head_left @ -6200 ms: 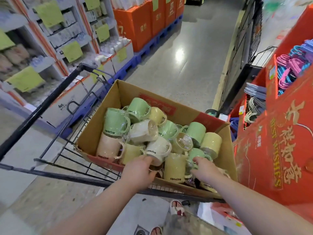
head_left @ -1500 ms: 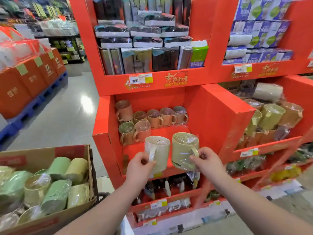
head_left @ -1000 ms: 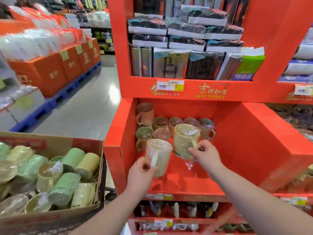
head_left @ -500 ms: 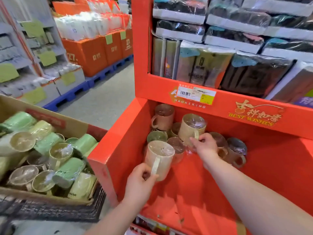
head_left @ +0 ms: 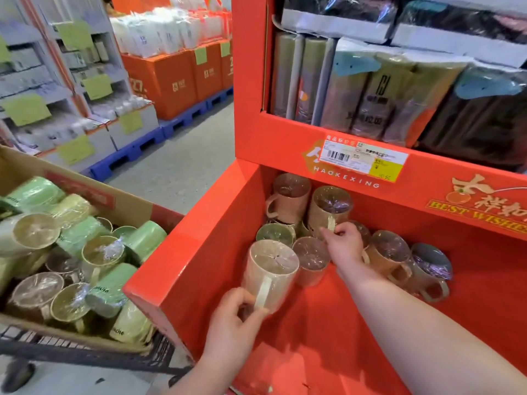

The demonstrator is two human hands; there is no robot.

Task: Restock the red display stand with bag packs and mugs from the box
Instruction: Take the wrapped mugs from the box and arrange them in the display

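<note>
Progress, from the head camera: both carried mugs have gone from in front of the red display stand [head_left: 199, 252] into its lower shelf. The right grip [head_left: 346, 246] pinches the tan mug [head_left: 328, 209] by its handle, now up among the back-row mugs [head_left: 289, 195] (nearly placed, I judge). The left grip [head_left: 233, 317] holds the cream mug [head_left: 271, 272] by its handle, nearer the front. The box [head_left: 128, 206] alongside stays well filled.
</note>
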